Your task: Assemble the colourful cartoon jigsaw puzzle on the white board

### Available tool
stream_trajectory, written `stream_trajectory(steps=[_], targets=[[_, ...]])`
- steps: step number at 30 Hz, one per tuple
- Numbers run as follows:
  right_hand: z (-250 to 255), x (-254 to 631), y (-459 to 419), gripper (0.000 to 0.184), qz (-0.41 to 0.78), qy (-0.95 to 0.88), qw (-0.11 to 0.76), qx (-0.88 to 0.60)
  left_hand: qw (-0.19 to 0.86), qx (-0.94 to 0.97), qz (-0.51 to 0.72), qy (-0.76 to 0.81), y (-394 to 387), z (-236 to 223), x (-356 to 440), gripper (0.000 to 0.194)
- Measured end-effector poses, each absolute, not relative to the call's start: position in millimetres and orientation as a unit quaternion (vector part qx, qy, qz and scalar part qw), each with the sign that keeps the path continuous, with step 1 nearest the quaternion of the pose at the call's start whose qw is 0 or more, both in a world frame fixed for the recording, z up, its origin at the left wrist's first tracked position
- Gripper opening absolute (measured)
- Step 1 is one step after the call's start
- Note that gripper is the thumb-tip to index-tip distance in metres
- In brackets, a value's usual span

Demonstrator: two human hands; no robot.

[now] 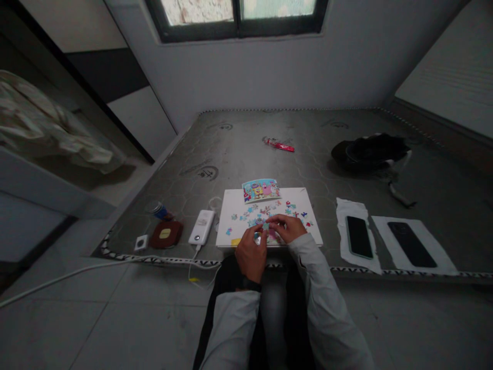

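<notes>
A small pale blue-green jigsaw puzzle piece (265, 226) is pinched between the fingertips of my left hand (251, 254) and my right hand (288, 228). Both hands are closed over the near part of a white board (229, 205). Loose puzzle pieces (265, 210) lie scattered across the board, several of them beyond my fingers. A colourful cartoon picture card (261, 190) rests at the board's far edge. Under and beside my hands, joined-looking pieces show in part; the rest is hidden by my fingers.
Left of the board are a white power bank (202, 227) with a cable, a brown case (166, 234), a small white cube (141, 242) and a blue jar (159, 210). Two phones (359, 237) lie on white sheets at right. Further back are a black cap-like bag (370, 152) and a red packet (280, 145).
</notes>
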State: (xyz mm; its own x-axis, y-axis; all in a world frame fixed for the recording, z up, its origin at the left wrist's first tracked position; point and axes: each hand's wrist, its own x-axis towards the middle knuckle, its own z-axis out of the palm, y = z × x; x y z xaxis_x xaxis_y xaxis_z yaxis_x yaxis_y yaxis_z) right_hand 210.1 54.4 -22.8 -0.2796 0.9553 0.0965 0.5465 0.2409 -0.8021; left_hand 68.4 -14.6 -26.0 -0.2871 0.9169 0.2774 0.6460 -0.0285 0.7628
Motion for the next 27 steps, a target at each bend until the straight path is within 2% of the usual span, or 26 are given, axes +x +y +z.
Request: stream_trajectory(steps=[27], targets=[[-18.3, 209.4, 51.5, 0.019, 0.329, -0.712, 0.304, -0.541, 0.169, 0.564, 0.405, 0.700, -14.8, -26.0, 67.8, 0.020]])
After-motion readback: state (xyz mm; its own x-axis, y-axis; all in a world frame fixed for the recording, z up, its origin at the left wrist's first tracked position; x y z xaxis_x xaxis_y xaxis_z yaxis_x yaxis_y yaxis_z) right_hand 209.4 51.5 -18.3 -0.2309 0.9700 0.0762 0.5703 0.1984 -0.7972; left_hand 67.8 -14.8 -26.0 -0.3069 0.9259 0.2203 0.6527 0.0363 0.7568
